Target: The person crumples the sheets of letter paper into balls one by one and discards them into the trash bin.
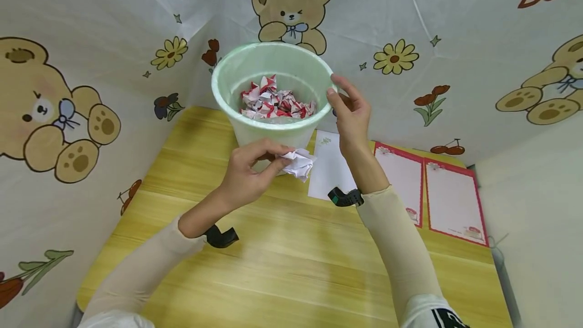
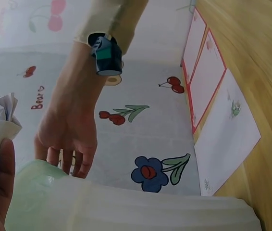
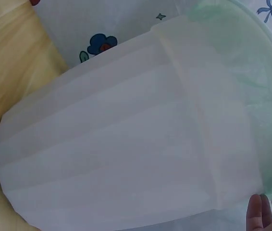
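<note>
A white trash can (image 1: 268,134) with a pale green liner (image 1: 232,82) over its rim stands at the back of the table. Inside it lie several crumpled red-and-white papers (image 1: 275,100). In front of the can, my left hand (image 1: 246,171) pinches a crumpled white paper (image 1: 299,165) between thumb and fingers. My right hand (image 1: 352,118) holds the can's right rim, thumb and fingers about the lined edge. The right wrist view shows the ribbed side of the can (image 3: 102,139) and only the fingertips (image 3: 254,211) by the rim.
Right of the can, a white sheet (image 1: 330,166) lies flat on the wooden table (image 1: 282,267). Beside it are two red-bordered sheets, one nearer (image 1: 401,181) and one farther right (image 1: 455,201). A bear-print cloth (image 1: 364,14) hangs behind the table.
</note>
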The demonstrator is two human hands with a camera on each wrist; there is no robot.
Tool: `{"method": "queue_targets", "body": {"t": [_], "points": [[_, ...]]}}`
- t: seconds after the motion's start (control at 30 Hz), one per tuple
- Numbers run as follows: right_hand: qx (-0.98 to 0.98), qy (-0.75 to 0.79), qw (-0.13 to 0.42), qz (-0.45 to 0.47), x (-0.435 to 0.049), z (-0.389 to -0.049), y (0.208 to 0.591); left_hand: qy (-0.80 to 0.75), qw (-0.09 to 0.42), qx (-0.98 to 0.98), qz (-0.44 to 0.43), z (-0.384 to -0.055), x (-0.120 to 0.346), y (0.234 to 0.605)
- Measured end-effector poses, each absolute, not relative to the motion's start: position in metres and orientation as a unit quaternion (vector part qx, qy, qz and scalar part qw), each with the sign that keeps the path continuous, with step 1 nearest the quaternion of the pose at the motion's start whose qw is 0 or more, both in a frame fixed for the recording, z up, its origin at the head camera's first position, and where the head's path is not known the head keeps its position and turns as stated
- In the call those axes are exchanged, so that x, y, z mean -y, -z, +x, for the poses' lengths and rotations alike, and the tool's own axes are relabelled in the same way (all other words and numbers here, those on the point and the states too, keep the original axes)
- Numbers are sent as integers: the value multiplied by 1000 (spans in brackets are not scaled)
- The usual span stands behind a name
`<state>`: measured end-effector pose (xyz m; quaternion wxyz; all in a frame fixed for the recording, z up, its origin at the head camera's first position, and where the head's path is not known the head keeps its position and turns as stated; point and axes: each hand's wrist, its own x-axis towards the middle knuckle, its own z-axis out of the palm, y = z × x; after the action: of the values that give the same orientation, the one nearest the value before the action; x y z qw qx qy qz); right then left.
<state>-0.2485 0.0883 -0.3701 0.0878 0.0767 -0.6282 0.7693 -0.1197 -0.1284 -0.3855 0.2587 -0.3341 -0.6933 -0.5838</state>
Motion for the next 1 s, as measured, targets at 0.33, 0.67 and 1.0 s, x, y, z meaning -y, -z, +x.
{"method": "queue_targets", "body": {"t": [0.33, 0.67, 1.0], "points": [[629, -769, 86, 72, -88, -252, 375, 576, 280, 689, -340, -125, 133, 374], [650, -750, 99, 71, -87, -252, 373, 544, 295, 705, -346, -143, 150, 342], [679, -717, 120, 98, -88, -253, 377, 472, 338, 737, -348, -170, 165, 310]]}}
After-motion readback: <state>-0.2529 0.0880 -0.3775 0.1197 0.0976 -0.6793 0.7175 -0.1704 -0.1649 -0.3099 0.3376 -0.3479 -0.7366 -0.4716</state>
